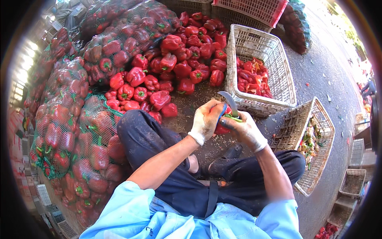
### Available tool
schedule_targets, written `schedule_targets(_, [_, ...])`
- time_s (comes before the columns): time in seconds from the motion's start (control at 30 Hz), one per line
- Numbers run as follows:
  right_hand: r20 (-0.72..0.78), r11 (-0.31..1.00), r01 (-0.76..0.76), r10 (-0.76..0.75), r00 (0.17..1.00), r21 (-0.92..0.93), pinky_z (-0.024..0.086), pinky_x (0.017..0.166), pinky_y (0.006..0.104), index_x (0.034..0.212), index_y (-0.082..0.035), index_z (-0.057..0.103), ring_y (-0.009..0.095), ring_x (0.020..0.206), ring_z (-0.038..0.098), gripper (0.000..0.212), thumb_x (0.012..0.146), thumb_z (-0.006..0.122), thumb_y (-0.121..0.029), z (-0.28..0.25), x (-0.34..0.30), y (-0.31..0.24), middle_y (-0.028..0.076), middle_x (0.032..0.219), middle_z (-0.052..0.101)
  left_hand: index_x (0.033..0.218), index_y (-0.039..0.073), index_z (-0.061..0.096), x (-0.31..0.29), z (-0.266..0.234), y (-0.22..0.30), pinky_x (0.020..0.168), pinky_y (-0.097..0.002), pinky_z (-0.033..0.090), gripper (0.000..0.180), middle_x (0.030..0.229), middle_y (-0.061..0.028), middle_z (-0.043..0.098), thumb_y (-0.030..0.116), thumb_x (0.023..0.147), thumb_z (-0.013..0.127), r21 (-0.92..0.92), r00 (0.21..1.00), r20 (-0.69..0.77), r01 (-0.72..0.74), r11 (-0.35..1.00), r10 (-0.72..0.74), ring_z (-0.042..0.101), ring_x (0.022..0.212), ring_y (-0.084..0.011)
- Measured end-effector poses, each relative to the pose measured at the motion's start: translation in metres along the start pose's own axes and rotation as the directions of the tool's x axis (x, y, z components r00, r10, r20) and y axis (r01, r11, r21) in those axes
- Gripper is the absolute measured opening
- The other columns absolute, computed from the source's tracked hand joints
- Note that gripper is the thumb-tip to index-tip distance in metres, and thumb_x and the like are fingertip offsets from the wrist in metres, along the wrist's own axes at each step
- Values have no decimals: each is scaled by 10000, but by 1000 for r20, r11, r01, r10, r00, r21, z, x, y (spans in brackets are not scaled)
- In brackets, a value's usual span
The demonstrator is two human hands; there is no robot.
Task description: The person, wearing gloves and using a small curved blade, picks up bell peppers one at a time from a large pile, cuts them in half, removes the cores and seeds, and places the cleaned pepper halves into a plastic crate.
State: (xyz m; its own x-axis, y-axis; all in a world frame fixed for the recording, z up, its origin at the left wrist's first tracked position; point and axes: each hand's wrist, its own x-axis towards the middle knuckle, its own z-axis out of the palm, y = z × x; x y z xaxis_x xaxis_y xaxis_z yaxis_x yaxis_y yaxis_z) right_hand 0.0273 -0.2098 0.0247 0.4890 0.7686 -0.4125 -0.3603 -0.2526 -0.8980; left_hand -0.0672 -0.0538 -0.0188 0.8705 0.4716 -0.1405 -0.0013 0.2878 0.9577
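In front of my lap, both gloved hands meet around a red bell pepper (221, 129) with its green stem end facing up. My left hand (205, 120), in a pale, orange-stained glove, is closed around the pepper's left side. My right hand (247, 132), in a greyish glove, is closed on a curved knife (229, 100), its thumb over the pepper's top. The blade rises beside the stem and hooks toward the left; my fingers hide the handle. A blue patch shows between the left fingers and the blade.
Loose red bell peppers (183, 68) lie heaped ahead, with net sacks of peppers (59, 119) along the left. A white crate (287, 85) holds cut red pieces. A tilted crate (318, 167) by my right knee contains pale and green trimmings. More crates (352, 182) stand far right.
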Motion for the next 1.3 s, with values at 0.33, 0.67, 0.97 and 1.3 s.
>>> schedule_targets(0.33, [-144, 770, 315, -461, 876, -554, 589, 816, 390, 1146, 4, 747, 206, 894, 732, 343, 949, 846, -259, 7, -8, -12, 116, 973, 778, 1017, 25, 777, 2, 14, 8, 739, -282, 526, 385, 870, 18, 725, 375, 1106, 644, -142, 997, -81, -13, 990, 1, 608, 799, -56])
schedule_targets(0.67, [-239, 965, 253, -262, 935, -68, 393, 502, 247, 1152, -85, 699, 61, 592, 516, 470, 1084, 644, -546, -60, -16, -22, 12, 855, 668, 1229, 19, 689, 31, -8, -13, 716, -379, 618, 472, 905, -78, 711, 465, 1101, 601, -425, 977, 66, 210, 880, -202, 727, 767, -217])
schedule_targets(0.97, [-598, 915, 222, -390, 700, -337, 481, 688, 290, 1303, -61, 680, 158, 799, 608, 285, 1064, 615, -202, -205, -113, -35, 94, 1041, 695, 1372, 40, 687, 172, -10, 86, 909, -329, 563, 597, 1213, -110, 737, 493, 992, 776, 299, 938, 233, -320, 899, 257, 683, 1051, -182])
schedule_targets(1.3, [-738, 804, -269, -282, 613, -530, 549, 856, 343, 1351, -2, 669, 195, 964, 683, 371, 1023, 715, -170, -370, -220, 124, 117, 1110, 701, 1546, 116, 517, 133, -333, 106, 1134, -530, 517, 907, 1511, -245, 601, 520, 803, 843, 887, 911, -345, 395, -238, 227, 607, 1373, -432])
